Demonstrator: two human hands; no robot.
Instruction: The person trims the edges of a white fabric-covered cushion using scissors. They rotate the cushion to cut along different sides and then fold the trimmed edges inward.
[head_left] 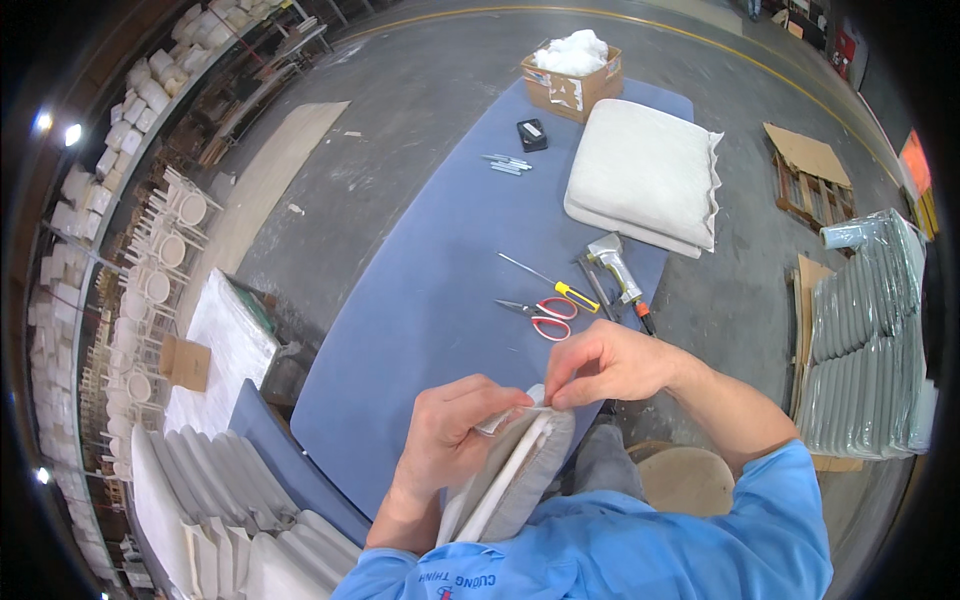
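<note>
A grey cushion [548, 452] with an open side stands on edge against my body, white filling [512, 470] showing along the gap. At its upper corner my left hand [450, 425] pinches the light fabric edge. My right hand [600, 362] grips the same corner from the other side, thumb and forefinger together, close to the left fingertips. A small whitish bit of fabric [537, 393] pokes up between the two hands. Just beyond them on the blue table [400, 300] lie red-handled scissors [545, 316], a yellow-handled screwdriver [560, 285] and a metal staple gun [614, 268].
Farther up the table are stacked white cushions [640, 170], a cardboard box [575, 90] of white stuffing, a black case [532, 135] and several thin metal rods [507, 164]. Grey cushions pile at lower left [215, 475]; wrapped ones stand at right [865, 350]. A round stool [688, 480] is beside me.
</note>
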